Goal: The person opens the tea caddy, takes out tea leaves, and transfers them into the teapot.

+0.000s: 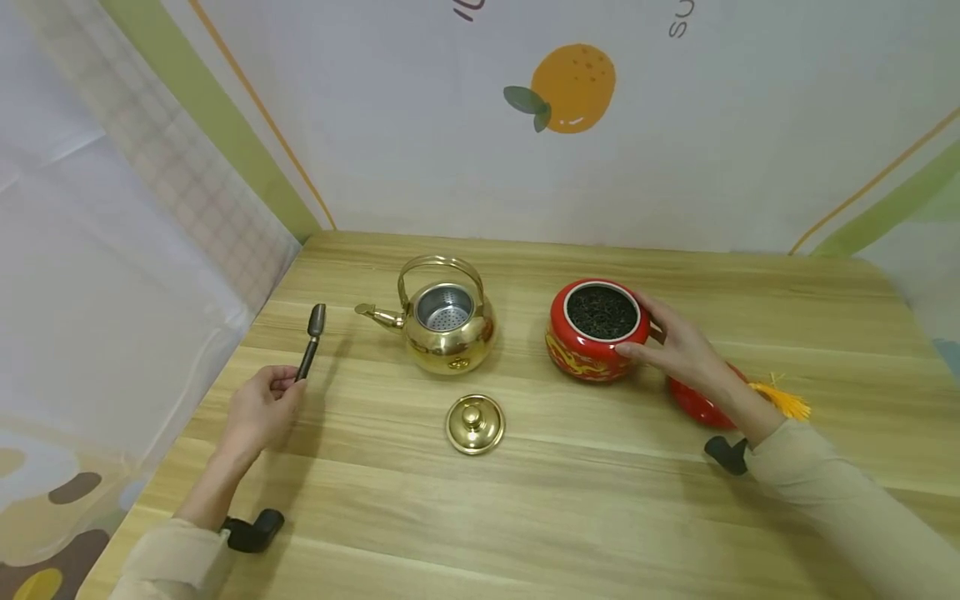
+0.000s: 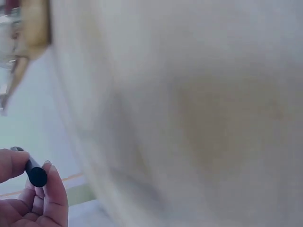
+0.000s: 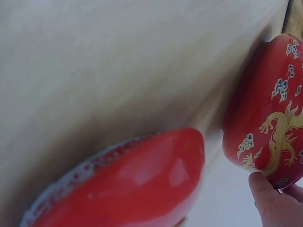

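The left hand (image 1: 264, 407) pinches the handle end of a small dark scoop (image 1: 307, 342) near the left edge of the tabletop (image 1: 570, 500), while the right hand (image 1: 678, 342) holds the red jar (image 1: 588, 362) from its right side, thumb in front and fingers behind, toward the far edge. That one-sided hold is what I'd worry about: pull or push too high, and the jar could tip, and the dark dried leaves (image 1: 600, 312), which sit well up toward the rim, would spill. The scoop, gripped only at its tail, could roll in those fingertips; whether its bowl carries anything I can't tell. Swung toward the right edge too low, it might knock the spout or raised handle of the gold kettle (image 1: 450, 346), which stands uncovered toward the far edge, its perforated strainer (image 1: 444, 308) showing no leaves. The gold lid (image 1: 475, 424) lies between kettle and near edge. Over toward the right edge, the red lid (image 1: 697, 408) and its yellow tassel (image 1: 787, 400) lie beneath the right forearm, where a dropped wrist could shove or snag them.
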{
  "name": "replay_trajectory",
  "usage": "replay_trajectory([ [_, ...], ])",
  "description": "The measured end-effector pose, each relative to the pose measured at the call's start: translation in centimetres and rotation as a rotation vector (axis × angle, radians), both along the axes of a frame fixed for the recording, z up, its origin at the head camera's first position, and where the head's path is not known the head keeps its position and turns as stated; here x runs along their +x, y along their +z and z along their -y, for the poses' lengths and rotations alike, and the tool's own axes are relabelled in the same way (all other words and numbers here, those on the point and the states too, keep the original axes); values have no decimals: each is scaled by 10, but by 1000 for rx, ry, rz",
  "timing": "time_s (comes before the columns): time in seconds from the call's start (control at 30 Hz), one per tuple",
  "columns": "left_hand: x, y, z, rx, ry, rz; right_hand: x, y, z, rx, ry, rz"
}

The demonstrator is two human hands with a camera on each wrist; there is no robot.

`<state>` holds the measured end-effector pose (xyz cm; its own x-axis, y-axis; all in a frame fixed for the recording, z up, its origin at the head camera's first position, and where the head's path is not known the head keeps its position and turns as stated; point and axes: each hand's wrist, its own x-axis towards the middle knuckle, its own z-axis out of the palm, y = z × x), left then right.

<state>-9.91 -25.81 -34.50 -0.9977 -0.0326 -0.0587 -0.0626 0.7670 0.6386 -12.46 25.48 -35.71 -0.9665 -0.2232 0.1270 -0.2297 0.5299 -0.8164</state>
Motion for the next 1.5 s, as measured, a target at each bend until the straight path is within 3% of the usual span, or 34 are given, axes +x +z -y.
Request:
replay_trajectory([
  [0.13, 1, 17, -11, 63, 3, -91, -1, 1, -1, -4, 5, 12],
  [0.37, 8, 48, -54, 188, -110, -220, -1, 2, -2, -13, 3, -1],
  [0.47, 8, 58, -77, 229, -179, -229, -1, 3, -2, -9, 1, 7],
  [0.67, 1, 68, -120, 264, -342, -185, -1, 1, -2, -17, 1, 25],
  [0.83, -9, 69, -154, 239, -465, -243, -1, -1, -1, -45, 9, 37],
  [0.97, -17, 64, -176, 228, -506, -283, -1, -2, -1, -66, 16, 34],
  [1.3, -33, 45, -217, 258, -495, -265, -1, -3, -1, -88, 26, 11],
  [1.5, -37, 39, -231, 298, -458, -272, 0, -2, -1, -85, 24, 9],
])
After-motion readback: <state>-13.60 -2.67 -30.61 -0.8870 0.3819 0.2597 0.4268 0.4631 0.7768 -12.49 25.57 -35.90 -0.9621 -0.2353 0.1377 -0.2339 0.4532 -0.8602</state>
